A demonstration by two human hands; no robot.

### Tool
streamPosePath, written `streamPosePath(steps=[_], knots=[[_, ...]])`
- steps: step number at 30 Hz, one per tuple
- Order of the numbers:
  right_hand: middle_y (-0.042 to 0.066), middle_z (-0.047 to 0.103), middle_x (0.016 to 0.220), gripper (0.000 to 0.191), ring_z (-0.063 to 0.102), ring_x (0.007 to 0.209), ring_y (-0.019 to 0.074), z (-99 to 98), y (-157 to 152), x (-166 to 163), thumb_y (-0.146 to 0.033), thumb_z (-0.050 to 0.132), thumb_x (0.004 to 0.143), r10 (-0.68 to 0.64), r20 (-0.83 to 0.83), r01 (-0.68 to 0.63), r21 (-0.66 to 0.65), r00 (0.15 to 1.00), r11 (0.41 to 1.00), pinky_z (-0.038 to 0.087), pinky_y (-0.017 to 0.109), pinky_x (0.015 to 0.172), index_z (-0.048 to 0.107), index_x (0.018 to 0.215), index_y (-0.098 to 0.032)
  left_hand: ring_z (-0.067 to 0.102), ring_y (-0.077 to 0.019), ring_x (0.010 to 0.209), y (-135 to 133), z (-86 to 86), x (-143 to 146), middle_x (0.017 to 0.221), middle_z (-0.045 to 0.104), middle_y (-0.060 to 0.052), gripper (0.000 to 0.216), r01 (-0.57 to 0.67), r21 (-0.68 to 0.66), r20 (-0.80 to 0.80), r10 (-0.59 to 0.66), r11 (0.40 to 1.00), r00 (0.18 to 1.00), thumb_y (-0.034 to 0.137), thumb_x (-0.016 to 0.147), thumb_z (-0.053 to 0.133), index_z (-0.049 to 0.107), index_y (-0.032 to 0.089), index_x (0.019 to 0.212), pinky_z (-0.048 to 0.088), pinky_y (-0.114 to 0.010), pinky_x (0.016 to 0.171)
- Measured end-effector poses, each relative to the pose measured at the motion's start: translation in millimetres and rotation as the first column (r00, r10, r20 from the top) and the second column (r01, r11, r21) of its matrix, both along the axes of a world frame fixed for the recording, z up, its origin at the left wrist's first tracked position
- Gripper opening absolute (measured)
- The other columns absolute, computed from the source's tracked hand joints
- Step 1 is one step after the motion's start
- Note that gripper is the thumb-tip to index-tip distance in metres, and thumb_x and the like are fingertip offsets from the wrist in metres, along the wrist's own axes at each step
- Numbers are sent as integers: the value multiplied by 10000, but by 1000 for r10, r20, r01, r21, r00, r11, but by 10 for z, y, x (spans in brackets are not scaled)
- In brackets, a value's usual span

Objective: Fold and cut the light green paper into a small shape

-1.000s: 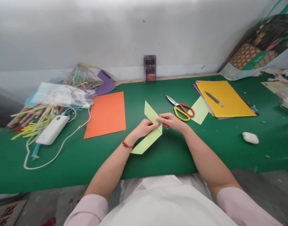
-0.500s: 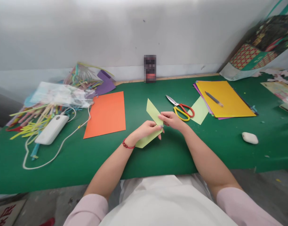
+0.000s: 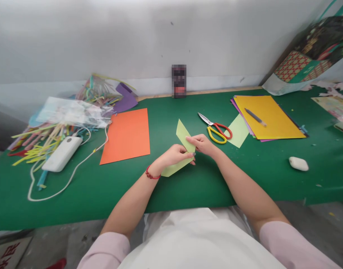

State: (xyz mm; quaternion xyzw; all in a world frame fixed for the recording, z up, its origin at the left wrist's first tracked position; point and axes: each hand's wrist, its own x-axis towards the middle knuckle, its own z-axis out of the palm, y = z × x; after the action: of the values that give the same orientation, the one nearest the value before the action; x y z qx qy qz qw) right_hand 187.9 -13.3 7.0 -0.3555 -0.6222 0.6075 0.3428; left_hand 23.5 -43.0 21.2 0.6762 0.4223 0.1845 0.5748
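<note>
Sleeves [image 3: 105, 248] of pale pink and a white garment [image 3: 194, 241] come nearest, by the front edge of the green table [image 3: 205, 192]. Beyond the middle of that edge, the left hand [image 3: 175, 155], with a red bracelet [image 3: 152, 174] at its wrist, grips the folded light-green paper [image 3: 184, 135], thumb laid on top. The right hand [image 3: 203, 144] pinches the same paper a little farther up between thumb and fingers. One end of the paper points to the back edge, the other to the front; whether it touches the table I cannot tell.

Toward the right end lies a small white case [image 3: 298, 164]; toward the left end, a white power bank [image 3: 62, 155] with a white cable [image 3: 73, 182]. Farther back, an orange sheet [image 3: 126, 138] lies left of the hands. Scissors [image 3: 216, 130] rest just past the right hand, blades toward the back edge, near a flat green piece [image 3: 238, 131] beside a paper stack [image 3: 272, 123] bearing a pen [image 3: 255, 117]. Paper strips [image 3: 97, 91] heap toward the back left corner; a patterned bag [image 3: 294, 69] stands near the back right corner.
</note>
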Motion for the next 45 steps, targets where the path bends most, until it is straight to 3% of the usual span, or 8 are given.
streamPosePath(steps=[6, 11, 17, 28, 41, 45], knots=[[-67, 331, 368, 581, 264, 343, 45, 15, -20, -12, -686, 585, 692, -35, -1, 35, -11, 999, 999, 156, 225, 332, 422, 453, -182, 685, -199, 874, -13, 58, 36, 787, 751, -82, 285, 15, -65, 38, -13, 998, 999, 346, 809, 562, 720, 128, 715, 491, -275, 837], [-68, 323, 368, 575, 259, 340, 41, 48, -34, 8, -664, 586, 709, -47, -2, 47, 37, 999, 998, 154, 222, 327, 427, 449, -177, 667, -194, 964, -13, 40, 49, 814, 754, -70, 363, 119, -40, 85, -115, 992, 990, 391, 859, 502, 731, 145, 723, 445, -270, 945], [-57, 392, 372, 505, 307, 318, 50, 54, -39, 29, -600, 585, 748, 36, 43, -37, 23, 998, 999, 187, 215, 310, 527, 512, -158, 665, -215, 968, 1, -9, 31, 768, 747, -64, 379, 143, 5, 68, -143, 990, 987, 415, 849, 525, 711, 157, 642, 476, -269, 896], [-55, 389, 331, 511, 359, 283, 54, 10, -10, -5, -562, 593, 766, -6, 53, 7, -28, 999, 1000, 189, 200, 288, 493, 465, -162, 687, -198, 843, 12, -42, -26, 718, 732, -65, 431, 102, 27, -12, -101, 994, 995, 439, 858, 499, 691, 156, 596, 504, -237, 710], [-56, 396, 323, 526, 398, 263, 70, 72, -40, -13, -602, 574, 760, 27, 25, -27, -8, 999, 1000, 192, 199, 270, 463, 471, -176, 687, -160, 764, 14, -29, -36, 856, 747, -59, 369, 136, 13, 14, -137, 991, 991, 402, 868, 506, 728, 152, 713, 519, -242, 738], [-55, 416, 334, 518, 415, 269, 78, 61, -31, -11, -610, 568, 761, 40, 27, -40, -13, 999, 999, 226, 200, 264, 487, 495, -174, 688, -176, 837, 6, 0, -29, 775, 743, -53, 384, 114, 60, -29, -113, 992, 993, 401, 872, 498, 718, 157, 673, 512, -242, 777]])
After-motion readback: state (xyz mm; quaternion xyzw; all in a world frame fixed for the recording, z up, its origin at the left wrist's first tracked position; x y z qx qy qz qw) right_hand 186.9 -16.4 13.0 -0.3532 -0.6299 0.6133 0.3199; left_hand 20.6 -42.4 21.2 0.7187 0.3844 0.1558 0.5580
